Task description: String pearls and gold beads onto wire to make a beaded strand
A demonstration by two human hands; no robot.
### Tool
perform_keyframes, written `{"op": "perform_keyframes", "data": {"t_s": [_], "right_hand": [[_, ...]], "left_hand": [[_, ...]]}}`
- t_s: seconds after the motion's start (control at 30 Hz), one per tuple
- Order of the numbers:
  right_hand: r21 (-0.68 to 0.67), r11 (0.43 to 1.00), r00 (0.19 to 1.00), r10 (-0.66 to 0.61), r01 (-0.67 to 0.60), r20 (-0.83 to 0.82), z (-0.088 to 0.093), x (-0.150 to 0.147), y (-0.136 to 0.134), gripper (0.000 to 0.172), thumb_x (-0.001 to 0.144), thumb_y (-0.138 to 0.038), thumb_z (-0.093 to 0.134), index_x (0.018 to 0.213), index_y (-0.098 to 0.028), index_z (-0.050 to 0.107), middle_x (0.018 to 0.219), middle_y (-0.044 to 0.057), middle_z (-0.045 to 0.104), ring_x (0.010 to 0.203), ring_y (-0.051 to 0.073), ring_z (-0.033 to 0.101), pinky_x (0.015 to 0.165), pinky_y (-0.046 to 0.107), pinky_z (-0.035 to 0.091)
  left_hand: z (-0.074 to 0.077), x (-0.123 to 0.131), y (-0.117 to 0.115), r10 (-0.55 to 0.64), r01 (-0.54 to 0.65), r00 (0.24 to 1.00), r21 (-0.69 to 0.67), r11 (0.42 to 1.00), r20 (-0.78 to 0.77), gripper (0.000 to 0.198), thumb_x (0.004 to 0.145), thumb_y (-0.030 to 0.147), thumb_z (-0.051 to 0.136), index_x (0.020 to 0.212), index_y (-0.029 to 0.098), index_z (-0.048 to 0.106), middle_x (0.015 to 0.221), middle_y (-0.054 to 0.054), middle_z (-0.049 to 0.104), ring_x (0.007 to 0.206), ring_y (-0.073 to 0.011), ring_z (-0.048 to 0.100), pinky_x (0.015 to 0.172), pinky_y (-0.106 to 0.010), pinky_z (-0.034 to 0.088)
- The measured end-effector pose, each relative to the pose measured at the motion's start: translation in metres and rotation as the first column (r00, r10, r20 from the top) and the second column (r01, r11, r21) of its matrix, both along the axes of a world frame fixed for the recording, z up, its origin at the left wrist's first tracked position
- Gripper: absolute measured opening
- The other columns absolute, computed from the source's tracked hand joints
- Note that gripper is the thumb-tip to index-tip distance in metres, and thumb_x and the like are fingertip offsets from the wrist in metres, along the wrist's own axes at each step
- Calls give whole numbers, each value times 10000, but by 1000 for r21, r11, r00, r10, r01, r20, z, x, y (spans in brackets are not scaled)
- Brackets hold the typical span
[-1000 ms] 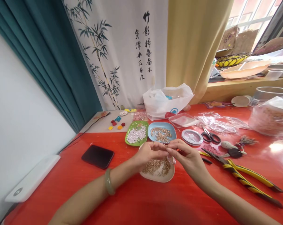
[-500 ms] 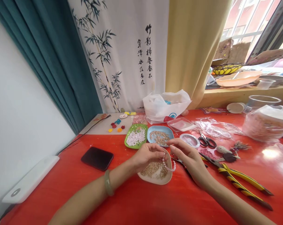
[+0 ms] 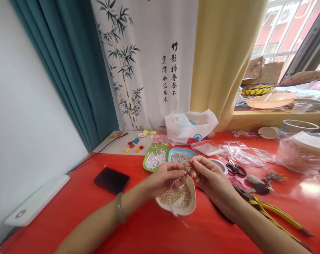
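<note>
My left hand is closed in a pinch on a string of pale pink pearl beads, whose lower end dangles, blurred, over a cream dish of gold beads. Fingertip to fingertip with it, my right hand is also pinched, at the upper end of the string; what lies between its fingers is too small to make out. Just beyond the hands are a green tray of white pearl beads and a blue tray of gold beads.
A black phone lies to the left. On the right are scissors, keys and yellow-black pliers, partly behind my right forearm. A white plastic bag stands at the back, with clear packets beside it.
My right hand has come in to the left and its fingers have closed by the left fingertips. The bead string, curved in a loop before, now hangs down below my left hand.
</note>
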State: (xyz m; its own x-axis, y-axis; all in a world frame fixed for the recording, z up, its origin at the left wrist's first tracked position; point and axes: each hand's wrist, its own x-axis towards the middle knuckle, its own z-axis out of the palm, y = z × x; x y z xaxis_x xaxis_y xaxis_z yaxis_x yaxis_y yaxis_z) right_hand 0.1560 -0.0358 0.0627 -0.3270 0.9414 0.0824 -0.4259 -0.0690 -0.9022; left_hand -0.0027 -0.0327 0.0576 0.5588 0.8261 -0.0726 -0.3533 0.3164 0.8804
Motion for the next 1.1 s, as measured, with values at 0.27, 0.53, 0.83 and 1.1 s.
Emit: {"op": "perform_keyframes", "data": {"t_s": [0.27, 0.53, 0.83, 1.1], "right_hand": [[25, 992, 991, -126, 125, 36, 10, -2, 6, 181, 636, -282, 708, 788, -189, 677, 659, -4, 628, 572, 56, 546, 549, 147, 458], [117, 986, 977, -137, 119, 165, 7, 0, 5, 182, 663, -288, 683, 801, -195, 609, 646, -11, 629, 560, 82, 568, 555, 201, 466], [177, 982, 951, -117, 68, 285, 8, 5, 6, 148, 698, -308, 649, 729, -172, 600, 625, -7, 612, 575, 89, 573, 564, 206, 464], [390, 915, 875, -269, 101, 403, 23, 2, -3, 167, 715, -333, 605, 689, -172, 568, 578, -2, 581, 555, 116, 565, 548, 248, 480]], "left_hand": [[11, -12, 7, -25, 26, 995, 13, 1000, -100, 199, 621, 238, 680, 716, 113, 558, 600, 3, 549, 360, 6, 289, 374, -195, 94], [21, -17, 4, -100, 95, 972, -34, 995, -214, 139, 629, 199, 653, 705, 108, 581, 592, -6, 571, 362, 12, 191, 387, -219, 40], [21, -16, 3, -97, 82, 971, -78, 994, -218, 117, 637, 189, 629, 704, 124, 558, 633, -11, 599, 356, 16, 184, 381, -202, 48], [19, -15, 3, -112, 99, 961, -66, 993, -252, 156, 642, 193, 628, 778, 117, 613, 581, -3, 572, 351, 13, 188, 377, -207, 46]]}}
